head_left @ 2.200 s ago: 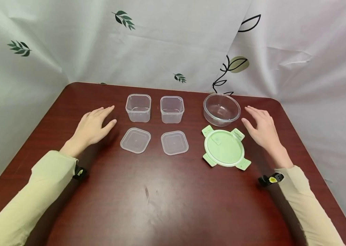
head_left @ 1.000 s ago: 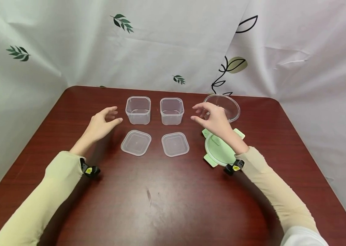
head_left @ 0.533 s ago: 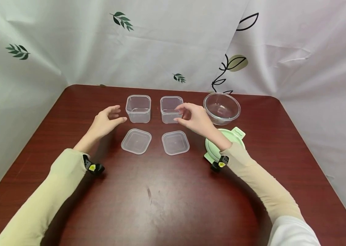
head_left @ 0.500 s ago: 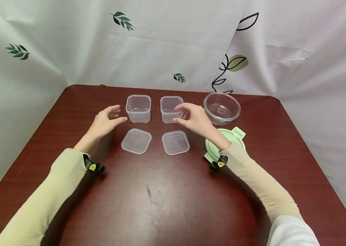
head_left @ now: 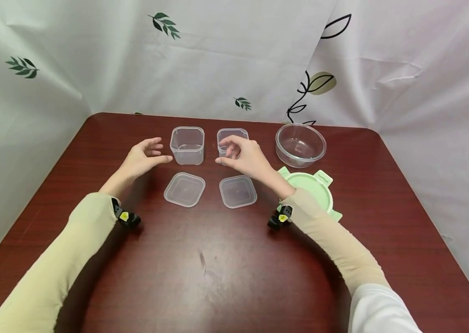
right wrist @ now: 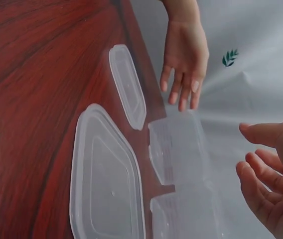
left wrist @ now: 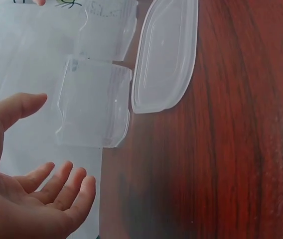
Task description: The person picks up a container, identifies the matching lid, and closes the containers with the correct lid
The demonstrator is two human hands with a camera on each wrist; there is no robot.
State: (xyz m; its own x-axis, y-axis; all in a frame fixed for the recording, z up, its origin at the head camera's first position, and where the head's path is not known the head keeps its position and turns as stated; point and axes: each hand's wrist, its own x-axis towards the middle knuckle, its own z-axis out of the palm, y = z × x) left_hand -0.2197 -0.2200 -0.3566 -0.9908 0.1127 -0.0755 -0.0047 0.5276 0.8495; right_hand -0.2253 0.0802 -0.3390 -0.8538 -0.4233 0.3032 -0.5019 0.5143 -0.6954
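Two clear square plastic containers stand upright near the back of the table. Just left of the left container (head_left: 187,147) is my left hand (head_left: 140,159), fingers relaxed and thumb apart, holding nothing; the left wrist view shows a gap between that hand and the container (left wrist: 94,102). My right hand (head_left: 244,157) is above the right container (head_left: 233,132) and hides part of it in the head view. Its fingers are loosely bent with nothing between them. In front of the containers lie two clear square lids, a left lid (head_left: 184,189) and a right lid (head_left: 237,192).
A round glass bowl (head_left: 300,145) stands at the back right. In front of it lies a green round lid (head_left: 311,185) with side clips, partly hidden by the right forearm. A white leaf-print curtain (head_left: 234,55) hangs behind the brown table (head_left: 234,268).
My right hand has moved left from beside the glass bowl, past it, to over the right container. The left hand has shifted a little right, closer to the left container. The containers and lids stay put.
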